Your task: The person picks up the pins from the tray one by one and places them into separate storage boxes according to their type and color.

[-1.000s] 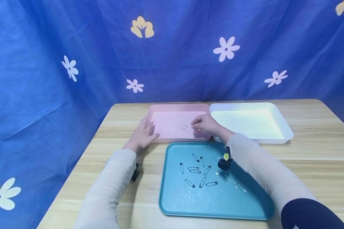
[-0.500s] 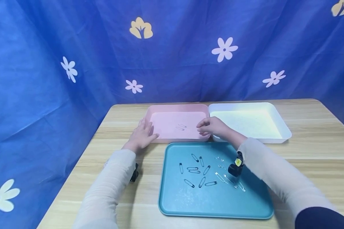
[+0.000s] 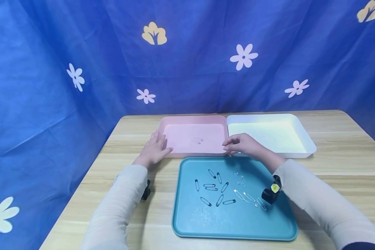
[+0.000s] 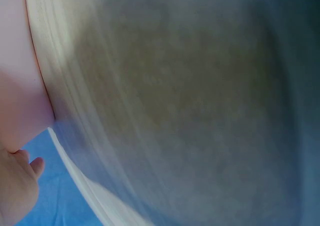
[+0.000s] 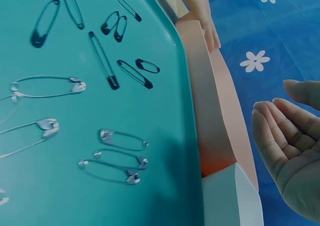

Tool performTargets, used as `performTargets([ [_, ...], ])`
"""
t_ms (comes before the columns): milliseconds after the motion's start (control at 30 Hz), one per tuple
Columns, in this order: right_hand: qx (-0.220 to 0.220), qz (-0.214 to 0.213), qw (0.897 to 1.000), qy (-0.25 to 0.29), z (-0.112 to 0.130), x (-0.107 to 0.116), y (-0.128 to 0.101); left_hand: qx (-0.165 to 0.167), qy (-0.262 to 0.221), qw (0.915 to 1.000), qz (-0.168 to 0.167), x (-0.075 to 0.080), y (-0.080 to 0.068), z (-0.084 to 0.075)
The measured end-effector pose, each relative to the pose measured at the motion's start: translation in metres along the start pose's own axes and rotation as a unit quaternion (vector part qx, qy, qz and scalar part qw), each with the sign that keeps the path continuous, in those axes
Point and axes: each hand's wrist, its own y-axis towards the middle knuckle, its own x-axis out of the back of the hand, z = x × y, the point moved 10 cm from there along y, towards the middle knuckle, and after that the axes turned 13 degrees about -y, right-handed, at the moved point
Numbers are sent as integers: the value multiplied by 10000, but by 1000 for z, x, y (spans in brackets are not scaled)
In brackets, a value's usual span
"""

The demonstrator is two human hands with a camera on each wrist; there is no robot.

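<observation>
My right hand [image 3: 242, 144] empty, fingers loosely curled, above near edge of pink tray [image 3: 175, 119]. Left hand [image 3: 154, 150] flat, steadying pink tray. Safety pins [image 3: 217, 189] lie on teal tray [image 3: 187, 225]. Risk: thin silver pins overlap, may snag or slip on pickup.

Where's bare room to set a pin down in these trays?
The white tray shows nothing lying in it. The pink tray holds only two pins mid-floor; its left and right parts are bare. The teal tray is crowded across the middle with pins; its near strip is free. The right hand hangs over the pink-teal border.
</observation>
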Motion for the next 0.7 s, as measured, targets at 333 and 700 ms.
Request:
performTargets([
  [333, 70, 93, 9999, 125, -11, 4, -25, 10, 38, 10000, 55, -1, 0, 1],
  [700, -119, 108, 9999, 32, -28, 9, -45, 24, 13, 10000, 21, -1, 0, 0],
])
